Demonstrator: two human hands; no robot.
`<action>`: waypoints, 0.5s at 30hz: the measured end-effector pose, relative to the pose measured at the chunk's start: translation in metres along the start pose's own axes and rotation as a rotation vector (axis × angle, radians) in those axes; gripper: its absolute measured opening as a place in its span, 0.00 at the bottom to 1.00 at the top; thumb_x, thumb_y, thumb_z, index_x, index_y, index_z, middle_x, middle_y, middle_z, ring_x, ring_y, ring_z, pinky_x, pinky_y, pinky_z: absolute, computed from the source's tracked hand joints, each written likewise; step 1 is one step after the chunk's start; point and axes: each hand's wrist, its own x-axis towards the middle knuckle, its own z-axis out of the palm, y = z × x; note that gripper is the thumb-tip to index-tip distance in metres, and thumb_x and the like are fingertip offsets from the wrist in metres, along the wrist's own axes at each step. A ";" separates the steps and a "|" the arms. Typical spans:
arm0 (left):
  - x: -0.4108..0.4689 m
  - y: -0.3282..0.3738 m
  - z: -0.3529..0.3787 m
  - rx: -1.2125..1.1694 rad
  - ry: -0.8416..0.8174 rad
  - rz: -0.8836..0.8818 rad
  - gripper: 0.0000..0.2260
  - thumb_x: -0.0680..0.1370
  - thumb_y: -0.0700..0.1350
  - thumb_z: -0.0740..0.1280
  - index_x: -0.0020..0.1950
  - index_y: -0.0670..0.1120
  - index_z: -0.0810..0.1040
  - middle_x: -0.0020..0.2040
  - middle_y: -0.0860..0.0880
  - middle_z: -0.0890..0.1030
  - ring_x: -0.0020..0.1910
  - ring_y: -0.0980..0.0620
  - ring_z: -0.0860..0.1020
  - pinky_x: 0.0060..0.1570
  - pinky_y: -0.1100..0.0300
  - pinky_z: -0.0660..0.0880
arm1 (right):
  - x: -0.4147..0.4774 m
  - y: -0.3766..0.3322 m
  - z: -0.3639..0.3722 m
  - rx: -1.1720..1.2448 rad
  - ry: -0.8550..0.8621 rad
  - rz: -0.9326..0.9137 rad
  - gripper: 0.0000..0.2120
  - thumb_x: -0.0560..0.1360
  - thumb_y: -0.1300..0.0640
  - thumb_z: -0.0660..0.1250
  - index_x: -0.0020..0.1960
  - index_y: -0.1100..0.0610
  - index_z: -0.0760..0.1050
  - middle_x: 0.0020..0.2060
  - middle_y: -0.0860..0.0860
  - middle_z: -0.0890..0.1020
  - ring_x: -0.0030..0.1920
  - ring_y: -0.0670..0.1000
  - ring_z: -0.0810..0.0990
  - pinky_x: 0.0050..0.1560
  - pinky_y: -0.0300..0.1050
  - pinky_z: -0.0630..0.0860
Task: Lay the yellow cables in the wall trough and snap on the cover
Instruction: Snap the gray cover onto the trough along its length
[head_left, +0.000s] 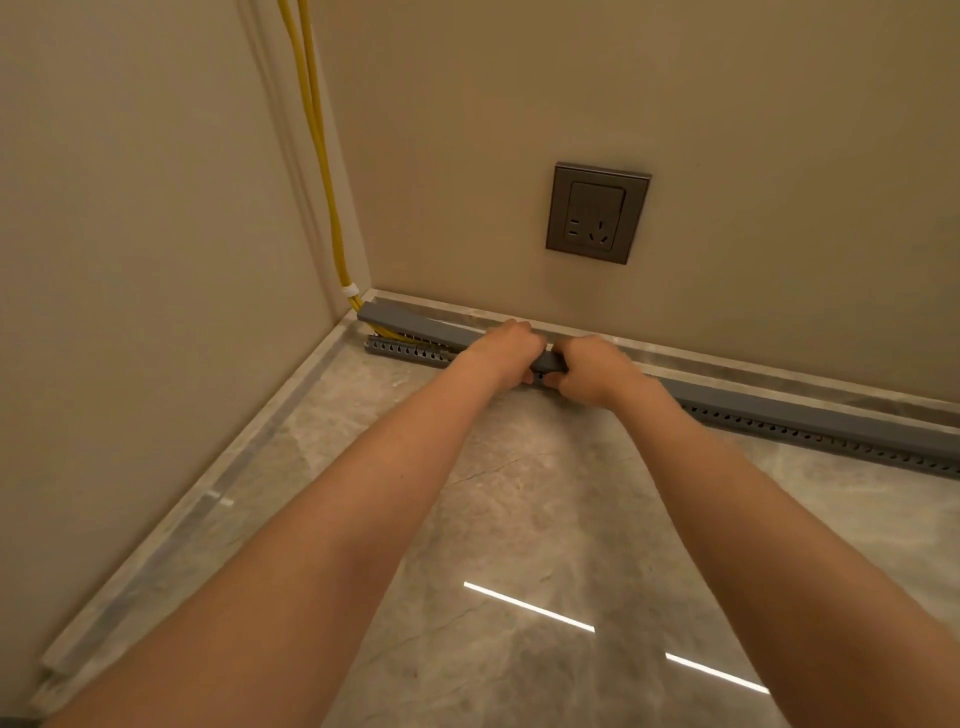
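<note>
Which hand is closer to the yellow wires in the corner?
Left. The left hand grips the gray cover on the side toward the corner where the yellow cables come down; the right hand grips the cover just beyond it, farther from them.

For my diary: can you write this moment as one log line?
left grip, right grip: holding grey plastic cover | corner end: raised off slotted grey trough | thin yellow cables: showing
</note>
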 end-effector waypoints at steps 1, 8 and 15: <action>0.000 0.000 -0.001 -0.003 -0.007 0.010 0.15 0.76 0.41 0.67 0.62 0.37 0.74 0.61 0.37 0.75 0.61 0.40 0.74 0.60 0.48 0.72 | 0.000 -0.003 0.004 0.016 0.032 0.008 0.12 0.74 0.56 0.64 0.54 0.62 0.77 0.51 0.61 0.81 0.52 0.61 0.79 0.41 0.44 0.69; -0.013 -0.043 -0.018 0.020 -0.133 -0.075 0.16 0.77 0.44 0.67 0.62 0.40 0.73 0.62 0.40 0.76 0.60 0.41 0.75 0.56 0.53 0.72 | -0.003 -0.004 -0.001 -0.064 0.036 0.056 0.13 0.73 0.56 0.65 0.53 0.62 0.78 0.46 0.59 0.81 0.43 0.58 0.75 0.39 0.43 0.69; -0.016 -0.056 -0.018 0.029 -0.138 -0.061 0.16 0.76 0.47 0.68 0.61 0.41 0.75 0.61 0.41 0.76 0.59 0.42 0.76 0.56 0.51 0.72 | 0.007 -0.029 -0.006 -0.101 -0.030 -0.018 0.15 0.75 0.53 0.63 0.56 0.61 0.76 0.47 0.58 0.79 0.44 0.58 0.75 0.41 0.44 0.70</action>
